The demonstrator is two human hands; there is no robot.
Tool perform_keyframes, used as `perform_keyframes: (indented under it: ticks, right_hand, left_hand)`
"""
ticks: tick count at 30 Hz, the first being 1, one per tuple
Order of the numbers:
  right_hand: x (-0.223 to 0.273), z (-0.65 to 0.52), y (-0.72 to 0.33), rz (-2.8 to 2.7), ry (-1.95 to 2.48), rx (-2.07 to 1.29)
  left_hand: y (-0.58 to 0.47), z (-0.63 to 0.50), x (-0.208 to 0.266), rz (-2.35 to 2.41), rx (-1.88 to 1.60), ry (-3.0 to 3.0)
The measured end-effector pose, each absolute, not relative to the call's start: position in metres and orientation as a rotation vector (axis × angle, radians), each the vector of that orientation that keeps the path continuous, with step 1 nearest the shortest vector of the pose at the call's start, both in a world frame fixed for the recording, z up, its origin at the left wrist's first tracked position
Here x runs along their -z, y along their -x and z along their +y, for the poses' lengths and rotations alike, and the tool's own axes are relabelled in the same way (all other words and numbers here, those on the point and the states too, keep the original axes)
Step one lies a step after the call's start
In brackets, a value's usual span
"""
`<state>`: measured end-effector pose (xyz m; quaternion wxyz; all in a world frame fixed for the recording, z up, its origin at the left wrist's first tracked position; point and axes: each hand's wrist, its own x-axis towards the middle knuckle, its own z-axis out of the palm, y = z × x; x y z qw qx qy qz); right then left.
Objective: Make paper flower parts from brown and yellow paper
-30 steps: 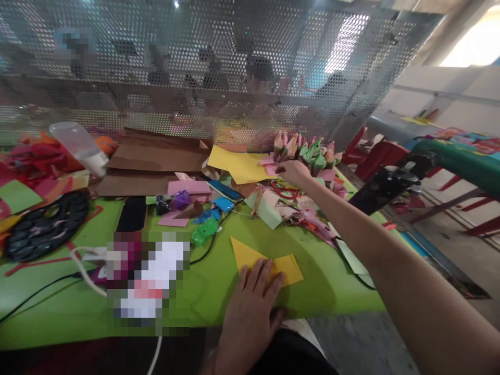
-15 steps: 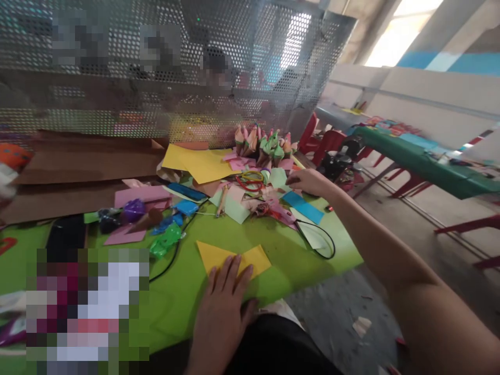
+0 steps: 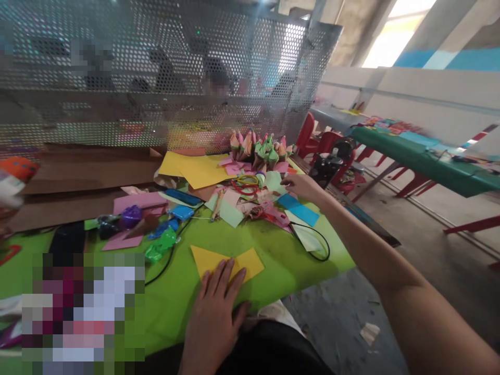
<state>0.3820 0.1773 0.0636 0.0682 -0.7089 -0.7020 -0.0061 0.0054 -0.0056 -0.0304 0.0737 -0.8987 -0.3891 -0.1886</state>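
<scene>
My left hand [image 3: 219, 291] lies flat with fingers spread on a folded piece of yellow paper [image 3: 250, 264] near the front edge of the green table. Its fingers cover the paper's middle, while two pointed corners show. My right arm stretches to the far right of the table. There my right hand [image 3: 300, 185] is closed, its fingertips curled down beside a pale green paper [image 3: 273, 180]; whatever may be in them is too small to make out. Just below that hand rests a blue paper strip [image 3: 299, 209]. A pink glue gun [image 3: 275, 214] with a black cord lies to its left.
Several small paper cones [image 3: 263, 148] stand at the back by a perforated metal screen [image 3: 187, 67]. Yellow sheets [image 3: 195, 169], a phone [image 3: 183, 197], a green plastic wrapper [image 3: 162, 245] and a purple one [image 3: 132, 215] lie around. Red chairs [image 3: 307, 133] stand beyond.
The view has shifted slightly, moving the table's things a little left in the picture. Both hands keep almost the same places: left on the yellow paper, right by the pale green paper.
</scene>
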Motion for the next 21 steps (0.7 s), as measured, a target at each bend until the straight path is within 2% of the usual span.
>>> perform_keyframes:
  ticks: [8, 21]
  right_hand:
    - [-0.061, 0.208, -0.377, -2.086, 2.180, 0.109]
    - [-0.050, 0.247, -0.253, -2.500, 1.707, -0.061]
  left_hand:
    - [-0.005, -0.006, 0.033, -1.199, 0.574, 2.729]
    - [-0.010, -0.017, 0.018, -1.394, 0.477, 2.875]
